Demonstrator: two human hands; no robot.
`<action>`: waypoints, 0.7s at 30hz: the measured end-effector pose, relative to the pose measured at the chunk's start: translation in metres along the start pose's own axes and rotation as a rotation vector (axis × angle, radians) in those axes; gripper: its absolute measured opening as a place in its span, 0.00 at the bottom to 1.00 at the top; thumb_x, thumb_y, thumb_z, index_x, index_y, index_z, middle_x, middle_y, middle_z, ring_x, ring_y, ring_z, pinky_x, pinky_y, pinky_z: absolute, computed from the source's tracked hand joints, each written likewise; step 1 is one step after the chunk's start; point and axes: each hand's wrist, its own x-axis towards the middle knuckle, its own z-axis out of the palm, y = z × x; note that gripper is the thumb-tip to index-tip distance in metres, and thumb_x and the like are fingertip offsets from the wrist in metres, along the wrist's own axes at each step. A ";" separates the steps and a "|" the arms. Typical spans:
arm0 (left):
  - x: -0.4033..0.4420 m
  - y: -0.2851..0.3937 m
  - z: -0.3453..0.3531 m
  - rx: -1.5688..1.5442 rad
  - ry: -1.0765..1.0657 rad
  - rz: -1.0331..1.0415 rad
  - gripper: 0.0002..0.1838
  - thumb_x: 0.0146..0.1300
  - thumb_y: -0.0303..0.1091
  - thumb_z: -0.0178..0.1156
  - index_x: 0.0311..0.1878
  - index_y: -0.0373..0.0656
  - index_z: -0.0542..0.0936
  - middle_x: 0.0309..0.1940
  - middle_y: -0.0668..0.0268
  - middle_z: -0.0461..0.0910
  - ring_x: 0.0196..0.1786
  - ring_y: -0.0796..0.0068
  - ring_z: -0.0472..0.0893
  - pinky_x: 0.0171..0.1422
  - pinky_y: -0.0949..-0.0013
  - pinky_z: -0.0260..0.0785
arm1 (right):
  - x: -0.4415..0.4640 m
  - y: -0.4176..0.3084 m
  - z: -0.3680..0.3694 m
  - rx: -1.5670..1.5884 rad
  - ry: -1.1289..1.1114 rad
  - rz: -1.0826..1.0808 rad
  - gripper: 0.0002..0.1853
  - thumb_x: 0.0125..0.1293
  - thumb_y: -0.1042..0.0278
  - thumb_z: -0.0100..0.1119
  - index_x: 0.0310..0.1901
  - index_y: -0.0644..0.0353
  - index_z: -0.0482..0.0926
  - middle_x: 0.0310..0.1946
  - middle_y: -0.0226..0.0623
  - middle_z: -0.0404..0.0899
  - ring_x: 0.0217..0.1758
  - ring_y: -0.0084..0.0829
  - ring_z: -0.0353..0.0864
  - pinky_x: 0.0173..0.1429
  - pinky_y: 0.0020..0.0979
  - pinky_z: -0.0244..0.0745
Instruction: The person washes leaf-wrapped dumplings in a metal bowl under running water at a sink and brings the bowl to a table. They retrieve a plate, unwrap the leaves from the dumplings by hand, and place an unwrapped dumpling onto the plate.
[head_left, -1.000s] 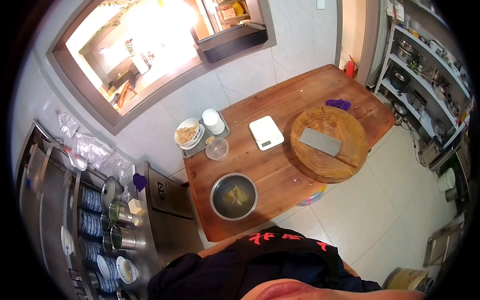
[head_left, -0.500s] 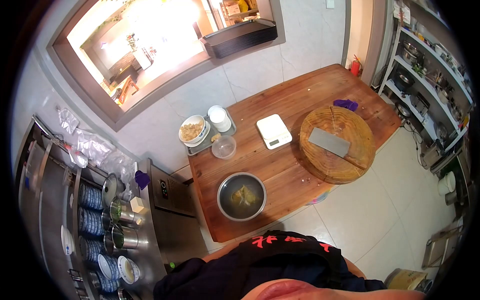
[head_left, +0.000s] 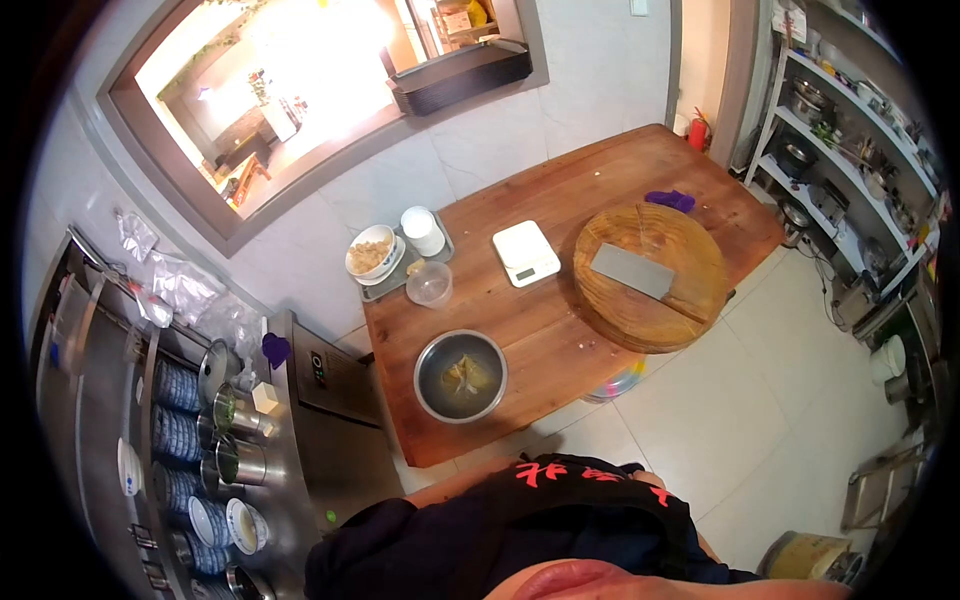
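Neither of my hands shows; only a bit of my forearm point(head_left: 452, 487) comes out beside the dark apron point(head_left: 590, 500) with red lettering. In front of me, a steel bowl point(head_left: 430, 385) near the table's front left holds a yellowish-green lump in liquid, its kind unclear. A cleaver point(head_left: 632, 270) lies flat on the round wooden chopping block point(head_left: 650, 315). Between them and farther back sits a white kitchen scale point(head_left: 525, 250). A clear plastic tub point(head_left: 429, 286) stands next to a grey tray point(head_left: 385, 290) bearing a bowl of light-brown chunks point(head_left: 371, 254) and stacked white containers point(head_left: 422, 232).
The wooden table point(head_left: 560, 345) runs along the wall under a serving hatch with stacked black trays point(head_left: 462, 80). A purple cloth point(head_left: 670, 201) lies behind the block. Steel counters with pots point(head_left: 240, 462) and bowls stand left; shelves point(head_left: 850, 150) stand right. A round stool point(head_left: 617, 382) pokes from under the table.
My view has shifted, so the table and its contents appear farther left and slightly higher. More of the stool shows beneath the table. The things on the table keep their places.
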 end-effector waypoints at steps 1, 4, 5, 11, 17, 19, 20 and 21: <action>0.009 0.007 0.003 0.012 -0.002 0.017 0.22 0.61 0.42 0.54 0.54 0.39 0.73 0.47 0.52 0.78 0.49 0.56 0.77 0.54 0.59 0.68 | -0.010 0.009 -0.002 0.031 -0.003 -0.004 0.21 0.67 0.54 0.37 0.39 0.59 0.80 0.38 0.47 0.80 0.45 0.46 0.79 0.48 0.44 0.73; 0.032 0.023 0.014 0.055 -0.014 0.074 0.22 0.61 0.42 0.54 0.54 0.40 0.73 0.47 0.53 0.78 0.50 0.56 0.77 0.54 0.59 0.68 | -0.040 0.027 -0.008 0.086 0.051 0.036 0.21 0.67 0.53 0.38 0.39 0.57 0.80 0.37 0.45 0.80 0.44 0.46 0.79 0.48 0.44 0.72; 0.042 0.030 0.018 0.064 -0.014 0.092 0.22 0.61 0.42 0.54 0.54 0.40 0.73 0.47 0.53 0.78 0.50 0.56 0.77 0.54 0.59 0.68 | -0.057 0.025 -0.012 0.082 0.110 0.089 0.21 0.67 0.53 0.38 0.39 0.56 0.80 0.37 0.44 0.80 0.43 0.46 0.79 0.48 0.44 0.72; 0.088 0.072 0.040 0.176 -0.028 0.193 0.22 0.61 0.42 0.55 0.55 0.40 0.72 0.47 0.53 0.78 0.50 0.56 0.77 0.54 0.58 0.68 | -0.088 0.069 0.003 0.220 0.265 0.233 0.21 0.66 0.51 0.42 0.33 0.57 0.81 0.34 0.46 0.80 0.41 0.45 0.79 0.45 0.44 0.72; 0.086 0.146 0.031 0.458 -0.032 0.172 0.21 0.61 0.36 0.54 0.56 0.41 0.71 0.48 0.51 0.77 0.49 0.53 0.76 0.54 0.57 0.68 | -0.043 0.136 0.075 0.212 0.302 0.236 0.21 0.65 0.53 0.43 0.34 0.61 0.81 0.36 0.48 0.79 0.42 0.48 0.78 0.45 0.44 0.72; 0.087 0.164 0.026 0.454 -0.054 0.181 0.20 0.60 0.35 0.54 0.56 0.41 0.71 0.48 0.51 0.77 0.49 0.51 0.76 0.53 0.56 0.68 | -0.035 0.144 0.077 0.230 0.325 0.178 0.20 0.65 0.54 0.43 0.34 0.60 0.81 0.35 0.48 0.79 0.41 0.48 0.78 0.45 0.44 0.72; 0.086 0.174 0.024 0.468 -0.043 0.190 0.20 0.60 0.34 0.55 0.56 0.41 0.71 0.48 0.51 0.77 0.49 0.51 0.76 0.53 0.56 0.68 | -0.032 0.146 0.075 0.241 0.336 0.150 0.19 0.65 0.54 0.44 0.34 0.60 0.81 0.35 0.48 0.79 0.41 0.48 0.78 0.45 0.44 0.72; 0.086 0.183 0.021 0.481 -0.034 0.199 0.20 0.60 0.34 0.55 0.56 0.41 0.71 0.48 0.51 0.76 0.49 0.51 0.76 0.53 0.56 0.68 | -0.029 0.148 0.073 0.262 0.334 0.174 0.19 0.64 0.54 0.44 0.33 0.60 0.81 0.35 0.49 0.79 0.41 0.48 0.78 0.45 0.44 0.72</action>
